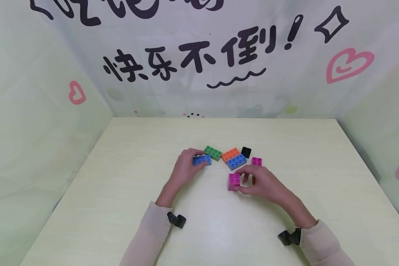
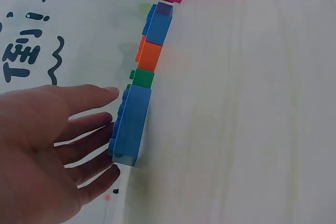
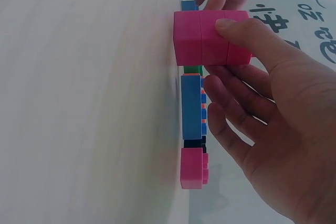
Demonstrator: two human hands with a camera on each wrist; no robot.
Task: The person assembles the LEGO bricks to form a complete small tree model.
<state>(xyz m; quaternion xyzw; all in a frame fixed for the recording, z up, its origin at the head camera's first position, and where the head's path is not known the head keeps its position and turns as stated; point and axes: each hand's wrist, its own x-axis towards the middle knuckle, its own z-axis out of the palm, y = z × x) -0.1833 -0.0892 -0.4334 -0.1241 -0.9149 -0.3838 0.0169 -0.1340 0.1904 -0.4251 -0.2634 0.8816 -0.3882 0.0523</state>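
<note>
My right hand (image 1: 264, 184) pinches a stack of three pink toy bricks (image 3: 202, 39), the thumb on its near face and fingers behind it. The stack stands upright on the table in the head view. My left hand (image 1: 185, 166) is spread over a blue brick (image 2: 131, 124), its thumb and fingertips right at the studded top. A green brick (image 1: 213, 152) lies just beyond that blue brick. Between the hands are an orange brick (image 1: 231, 154) and a second blue brick (image 1: 236, 162), side by side.
A black brick (image 1: 246, 152) lies behind the second blue brick. A small pink brick (image 1: 256, 161) sits just beyond my right hand. The pale wooden table (image 1: 136, 147) meets a printed cloth backdrop (image 1: 173, 99) at its back edge.
</note>
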